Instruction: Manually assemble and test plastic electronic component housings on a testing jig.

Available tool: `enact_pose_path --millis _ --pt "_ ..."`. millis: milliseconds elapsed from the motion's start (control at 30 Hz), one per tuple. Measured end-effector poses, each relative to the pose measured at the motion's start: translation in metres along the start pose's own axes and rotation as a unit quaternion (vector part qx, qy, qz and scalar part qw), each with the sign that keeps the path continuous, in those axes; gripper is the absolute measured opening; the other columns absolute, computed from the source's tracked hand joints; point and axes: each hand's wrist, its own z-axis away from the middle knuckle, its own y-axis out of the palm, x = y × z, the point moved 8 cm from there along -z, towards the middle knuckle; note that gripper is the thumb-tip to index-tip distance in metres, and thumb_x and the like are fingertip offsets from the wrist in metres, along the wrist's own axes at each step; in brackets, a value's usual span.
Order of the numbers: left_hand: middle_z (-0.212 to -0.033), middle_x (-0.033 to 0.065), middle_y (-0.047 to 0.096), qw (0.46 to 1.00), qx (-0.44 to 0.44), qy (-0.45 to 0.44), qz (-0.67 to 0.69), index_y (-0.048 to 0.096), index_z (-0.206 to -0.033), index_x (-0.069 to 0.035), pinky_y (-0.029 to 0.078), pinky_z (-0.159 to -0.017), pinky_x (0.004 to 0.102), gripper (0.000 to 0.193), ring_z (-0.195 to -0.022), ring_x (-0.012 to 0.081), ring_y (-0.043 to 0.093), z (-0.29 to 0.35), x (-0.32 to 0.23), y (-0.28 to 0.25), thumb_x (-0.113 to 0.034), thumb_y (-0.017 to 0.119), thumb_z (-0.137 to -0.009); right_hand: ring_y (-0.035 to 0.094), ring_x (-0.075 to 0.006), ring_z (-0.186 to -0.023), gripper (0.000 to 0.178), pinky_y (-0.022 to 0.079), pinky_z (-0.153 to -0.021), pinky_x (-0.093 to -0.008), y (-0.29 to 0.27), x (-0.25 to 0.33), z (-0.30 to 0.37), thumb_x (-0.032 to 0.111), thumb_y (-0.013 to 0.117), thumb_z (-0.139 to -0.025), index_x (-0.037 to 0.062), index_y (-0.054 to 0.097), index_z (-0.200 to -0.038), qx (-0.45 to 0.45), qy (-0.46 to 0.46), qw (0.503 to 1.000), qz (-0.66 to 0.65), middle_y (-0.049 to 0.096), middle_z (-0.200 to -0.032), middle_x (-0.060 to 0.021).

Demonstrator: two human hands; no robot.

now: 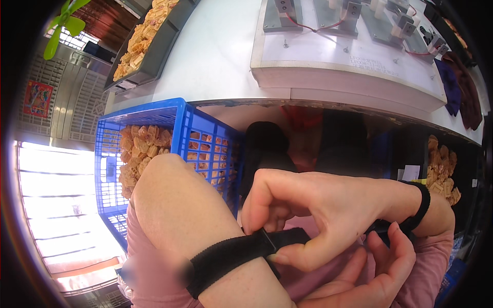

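Fabric strap, black and broad, [226, 262] wraps around our left forearm, at the lower middle of the frame, and our right hand [321, 210] is on it. We have the right hand's thumb and bent forefinger drawn in narrow at a thin dark loop [266, 242], pinching the strap where its loose end points to the right. Our left hand [372, 282], at the lower right, has its fingers loosely curled and spread apart, with nothing gripped that we can see; one fingertip is near a second black fabric band [422, 208] around our right wrist, and we cannot tell whether it touches. A dusty-pink shirt [429, 262] shows beneath our arms.

Beyond our left elbow we see a blue plastic lattice crate [185, 118] holding many small peach-beige pieces [146, 143]. Similar pieces fill a long dark grey tray [154, 72] on the white table [210, 56], at the upper left. At the upper right, a thick white board [303, 56] carries grey metal blocks joined by thin red wires [321, 26]. Dark purple cloth [448, 84] and maroon cloth [466, 92] lie beside it, while green fan blades [64, 23] show in the upper left corner.
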Motion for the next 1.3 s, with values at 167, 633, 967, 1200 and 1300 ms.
enact_pose_path --millis 167,633,967,1200,1300 --pt "-0.091 0.0196 0.066 0.997 0.057 -0.013 0.053 0.067 -0.093 0.006 0.056 -0.084 0.0406 0.021 -0.087 0.0317 0.066 0.018 0.002 0.018 -0.011 0.063 -0.082 0.061 -0.017 -0.106 0.038 0.051 -0.092 -0.0295 -0.014 -0.005 -0.004 0.002 0.072 -0.08 -0.0001 0.05 -0.111 -0.009 -0.03 1.0 0.004 0.059 -0.116 -0.0123" --pt "-0.091 0.0181 0.066 0.985 0.026 -0.099 0.136 0.066 -0.095 0.004 0.055 -0.083 0.0392 0.021 -0.087 0.0297 0.066 0.024 0.018 0.02 -0.012 0.063 -0.082 0.06 -0.018 -0.108 0.039 0.049 -0.094 -0.0304 -0.017 -0.01 -0.001 0.005 0.074 -0.082 0.0004 0.05 -0.112 -0.026 -0.017 1.0 -0.005 0.059 -0.117 -0.0126" --pt "-0.09 0.017 0.067 0.968 0.005 -0.16 0.192 0.066 -0.096 0.004 0.055 -0.083 0.0382 0.021 -0.087 0.0283 0.066 0.033 0.032 0.026 -0.012 0.063 -0.083 0.061 -0.0148 -0.106 0.037 0.051 -0.092 -0.0282 -0.02 0.001 0.003 0.002 0.069 -0.088 -0.0002 0.055 -0.122 -0.039 -0.029 0.998 0.041 0.06 -0.117 -0.0089" --pt "-0.09 0.0162 0.067 0.954 -0.009 -0.198 0.223 0.066 -0.097 0.003 0.055 -0.083 0.0375 0.021 -0.087 0.0274 0.066 0.038 0.045 0.028 -0.012 0.063 -0.083 0.067 -0.0156 -0.093 0.023 0.053 -0.079 -0.0281 -0.029 0.013 0.012 0.012 0.071 -0.088 0.0035 0.066 -0.109 -0.132 -0.162 0.966 0.151 0.067 -0.102 -0.007" --pt "-0.09 0.0158 0.067 0.948 -0.013 -0.216 0.235 0.066 -0.097 0.003 0.055 -0.082 0.0373 0.021 -0.087 0.027 0.066 0.04 0.051 0.028 -0.012 0.063 -0.083 0.067 -0.0178 -0.09 0.018 0.054 -0.077 -0.029 -0.032 0.024 0.016 0.011 0.071 -0.088 0.0052 0.068 -0.104 -0.158 -0.183 0.949 0.203 0.068 -0.097 -0.0063"
